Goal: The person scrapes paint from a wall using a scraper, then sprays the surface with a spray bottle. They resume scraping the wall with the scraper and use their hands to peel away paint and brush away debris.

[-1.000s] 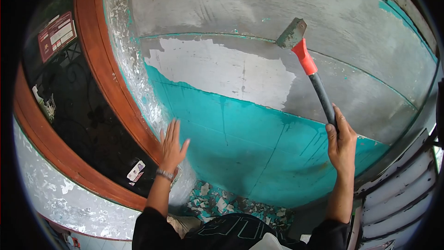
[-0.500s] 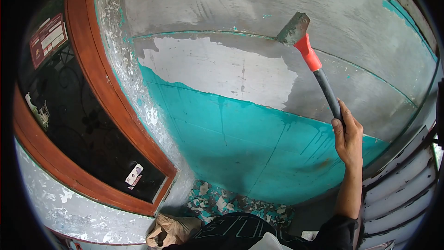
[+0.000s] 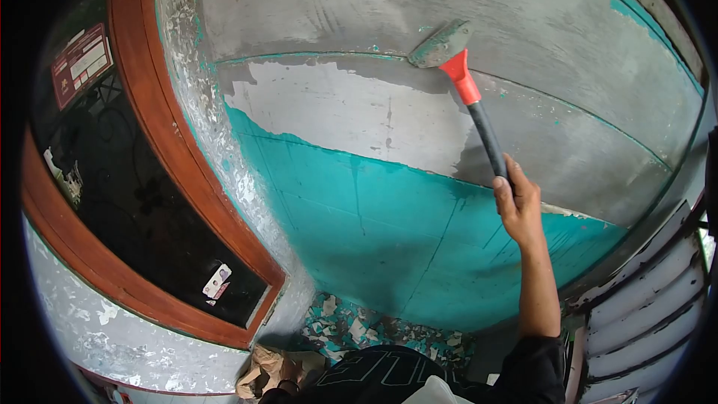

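My right hand (image 3: 517,206) grips the black lower end of a long-handled scraper (image 3: 470,96) with a red collar. Its metal blade (image 3: 440,44) rests against the wall (image 3: 359,112) on a seam line, above a patch of bare grey-white surface. Below that patch the wall is still turquoise paint (image 3: 389,232). My left hand is out of view.
A brown-framed dark window (image 3: 127,179) with stickers takes up the left. Paint flakes (image 3: 359,329) litter the floor at the wall's foot. A crumpled bag (image 3: 262,370) lies near my knees. White louvred slats (image 3: 643,314) stand at the right.
My left hand left the wall and dropped out of view. My right hand moved left with the scraper, carrying the blade left along the seam.
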### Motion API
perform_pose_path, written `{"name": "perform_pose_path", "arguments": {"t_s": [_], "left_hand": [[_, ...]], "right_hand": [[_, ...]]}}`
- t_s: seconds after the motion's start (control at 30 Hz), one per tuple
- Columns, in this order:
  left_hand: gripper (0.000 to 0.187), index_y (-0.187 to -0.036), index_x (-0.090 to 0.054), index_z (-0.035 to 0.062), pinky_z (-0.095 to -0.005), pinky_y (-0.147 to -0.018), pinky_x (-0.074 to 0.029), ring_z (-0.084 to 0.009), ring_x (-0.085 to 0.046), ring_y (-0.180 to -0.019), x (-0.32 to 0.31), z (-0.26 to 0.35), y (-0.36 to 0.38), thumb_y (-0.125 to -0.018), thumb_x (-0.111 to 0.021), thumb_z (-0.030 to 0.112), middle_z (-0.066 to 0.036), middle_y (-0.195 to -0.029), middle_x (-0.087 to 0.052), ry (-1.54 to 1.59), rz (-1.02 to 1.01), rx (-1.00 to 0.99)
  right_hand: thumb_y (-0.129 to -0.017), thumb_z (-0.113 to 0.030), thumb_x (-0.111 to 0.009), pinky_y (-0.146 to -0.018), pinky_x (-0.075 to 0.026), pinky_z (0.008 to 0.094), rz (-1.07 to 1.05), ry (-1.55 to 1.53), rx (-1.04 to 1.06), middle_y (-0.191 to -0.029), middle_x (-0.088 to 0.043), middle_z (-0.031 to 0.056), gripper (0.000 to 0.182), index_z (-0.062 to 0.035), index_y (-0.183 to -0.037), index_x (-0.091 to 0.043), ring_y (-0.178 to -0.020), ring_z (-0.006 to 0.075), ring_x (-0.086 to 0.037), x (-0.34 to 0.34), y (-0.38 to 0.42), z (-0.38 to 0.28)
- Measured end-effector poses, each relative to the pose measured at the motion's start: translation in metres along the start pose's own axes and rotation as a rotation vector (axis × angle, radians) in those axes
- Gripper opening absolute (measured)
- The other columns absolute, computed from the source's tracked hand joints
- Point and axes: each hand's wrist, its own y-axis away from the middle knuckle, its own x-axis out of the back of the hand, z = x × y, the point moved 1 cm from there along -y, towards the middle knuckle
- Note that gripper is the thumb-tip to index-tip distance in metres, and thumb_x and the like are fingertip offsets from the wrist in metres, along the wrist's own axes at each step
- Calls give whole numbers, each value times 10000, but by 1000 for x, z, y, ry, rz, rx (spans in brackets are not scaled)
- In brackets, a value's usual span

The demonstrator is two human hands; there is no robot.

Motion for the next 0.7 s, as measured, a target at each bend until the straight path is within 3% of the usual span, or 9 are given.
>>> {"name": "perform_pose_path", "arguments": {"t_s": [0.17, 0.23, 0.33, 0.37, 0.4, 0.5, 0.7], "left_hand": [[897, -1527, -71, 53, -459, -1027, -394, -375, -491, -1260, -13, 3, -10, -893, -589, 420, -247, -1389, -477, 10, -14, 29], [900, -1528, -67, 57, -458, -1029, -393, -375, -488, -1265, -21, -10, -11, -893, -588, 426, -247, -1398, -468, -6, -18, 15], [900, -1530, -61, 58, -455, -1039, -390, -377, -482, -1271, -35, -28, -16, -899, -580, 438, -242, -1417, -450, 81, -37, 63], [900, -1530, -61, 59, -454, -1040, -389, -376, -482, -1271, -38, -31, -16, -900, -579, 439, -241, -1418, -449, 73, -36, 88], [900, -1530, -61, 59, -454, -1041, -389, -376, -481, -1272, -42, -36, -16, -900, -578, 441, -239, -1420, -448, 66, -37, 115], [899, -1530, -61, 60, -452, -1045, -387, -376, -479, -1273, -51, -57, -12, -902, -577, 446, -235, -1425, -444, 33, -41, 202], [898, -1533, -53, 69, -453, -1055, -380, -378, -476, -1276, -45, -51, -8, -906, -575, 445, -234, -1420, -449, 52, -23, 193]], "right_hand": [[-931, -140, -610, -637, -466, 297, -168, 32, -74, -757, -573, 135, 395, -7, -1297, -550, -642, 165, -533, -36, -4, -17], [-912, -116, -622, -683, -495, 328, -190, 48, 220, -831, -623, 182, 416, -28, -1311, -549, -688, 239, -602, -55, 6, -11], [-902, -101, -626, -715, -509, 348, -117, 57, 102, -893, -648, 209, 431, -36, -1320, -547, -729, 308, -633, -44, 30, -16], [-914, -102, -614, -683, -497, 331, -45, 70, 111, -839, -633, 175, 432, -26, -1332, -538, -688, 249, -608, -35, 33, -17], [-914, -102, -614, -683, -497, 331, -55, 68, 120, -839, -633, 175, 432, -26, -1332, -538, -688, 249, -608, -27, 32, -17], [-949, -164, -602, -621, -450, 285, 81, 133, 67, -751, -563, 100, 418, 6, -1326, -541, -632, 146, -513, -7, 24, -16], [-968, -254, -589, -608, -438, 283, 81, 222, 100, -750, -560, 98, 441, 3, -1324, -546, -624, 154, -504, 4, 12, -5]]}}
